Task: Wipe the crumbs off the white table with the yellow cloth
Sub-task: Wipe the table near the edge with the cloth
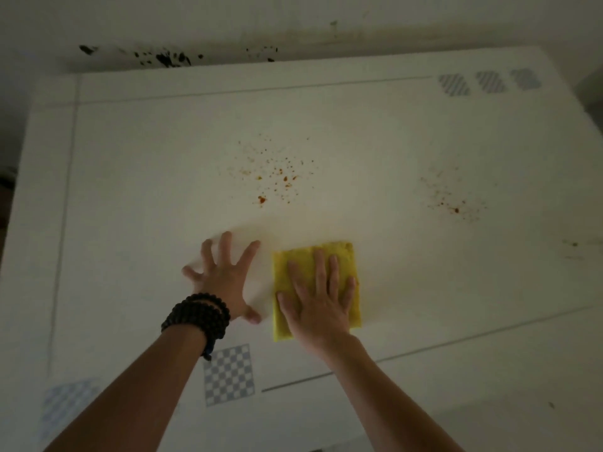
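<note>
The right hand (318, 298) lies flat, fingers straight, pressing on the yellow cloth (315, 256), which is folded into a square on the near middle of the white table (146, 177). Just left of it the left hand (222, 275) rests on the table with fingers spread wide, holding nothing; dark bead bracelets (195, 316) wrap its wrist. Orange crumbs (274, 174) lie scattered beyond the hands, apart from the cloth, and a second patch (453, 199) lies to the far right.
</note>
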Action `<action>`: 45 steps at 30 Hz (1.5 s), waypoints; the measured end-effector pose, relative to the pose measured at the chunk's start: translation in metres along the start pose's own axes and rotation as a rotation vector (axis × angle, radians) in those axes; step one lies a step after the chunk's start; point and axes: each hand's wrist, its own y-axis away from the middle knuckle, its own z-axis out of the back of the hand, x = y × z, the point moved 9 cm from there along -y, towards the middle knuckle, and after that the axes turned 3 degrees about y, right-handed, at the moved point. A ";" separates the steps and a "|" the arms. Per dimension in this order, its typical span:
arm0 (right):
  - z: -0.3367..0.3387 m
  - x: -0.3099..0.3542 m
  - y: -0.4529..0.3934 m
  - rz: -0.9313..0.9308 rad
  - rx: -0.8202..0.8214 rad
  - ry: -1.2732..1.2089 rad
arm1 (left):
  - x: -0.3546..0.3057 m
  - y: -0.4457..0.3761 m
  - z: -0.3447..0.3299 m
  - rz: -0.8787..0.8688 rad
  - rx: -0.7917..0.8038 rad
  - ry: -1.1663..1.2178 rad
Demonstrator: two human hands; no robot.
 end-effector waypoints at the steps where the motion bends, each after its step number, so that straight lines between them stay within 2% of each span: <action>1: 0.005 -0.003 -0.006 0.003 0.008 0.008 | -0.003 0.000 0.001 0.000 0.000 0.005; 7: 0.037 0.010 -0.059 0.047 -0.011 -0.013 | -0.008 0.003 0.004 0.016 -0.019 0.049; 14: -0.009 -0.006 0.019 0.047 0.009 -0.010 | 0.002 0.022 -0.002 0.075 -0.051 0.076; 16: -0.010 -0.024 0.032 -0.014 0.014 -0.009 | -0.013 0.025 -0.004 0.005 -0.056 0.046; 19: 0.002 -0.039 0.019 -0.117 -0.005 -0.074 | -0.044 0.031 -0.017 -0.160 0.037 0.004; 22: 0.017 -0.041 -0.005 -0.169 -0.019 -0.121 | -0.055 0.037 -0.030 -0.182 0.107 -0.033; 29: -0.014 -0.038 0.045 -0.165 -0.034 -0.087 | -0.048 0.043 -0.036 -0.183 0.034 -0.063; 34: 0.008 -0.038 0.002 -0.295 0.036 -0.201 | -0.025 0.040 -0.012 -0.177 -0.106 0.031; 36: 0.008 -0.011 -0.001 -0.240 0.035 -0.165 | 0.001 0.039 -0.001 -0.111 -0.144 0.057; 39: -0.004 0.042 0.004 -0.044 0.043 -0.087 | 0.036 0.032 0.010 -0.042 -0.119 0.074; 45: 0.008 0.068 -0.028 0.044 0.072 0.000 | 0.068 0.005 0.033 0.017 -0.128 0.085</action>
